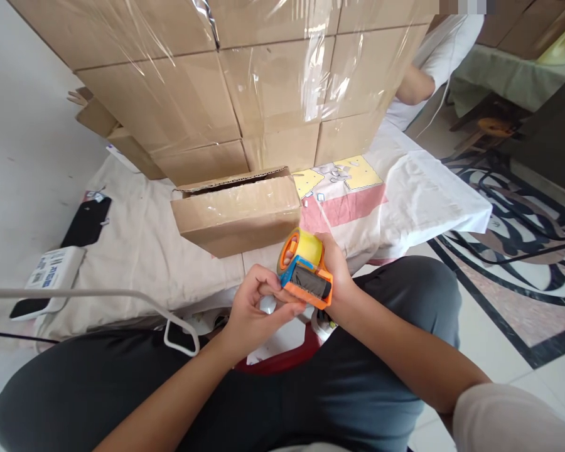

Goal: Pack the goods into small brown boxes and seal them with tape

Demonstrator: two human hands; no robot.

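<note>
An orange and blue tape dispenser with a yellow roll of tape on it is held over my lap. My right hand grips it from the right side, and most of those fingers are hidden behind it. At its lower left edge, the fingertips of my left hand are curled, thumb stretched toward the roller. Whether the left fingers pinch a tape end is too small to make out. Just beyond my hands, a brown cardboard box lies on the cloth, a narrow gap along its top edge.
Stacked cartons wrapped in clear film rise behind the box. On the cloth-covered surface at left lie a black phone-like object and a white device. A bent pale rod crosses the left side. Another person's arm shows at upper right.
</note>
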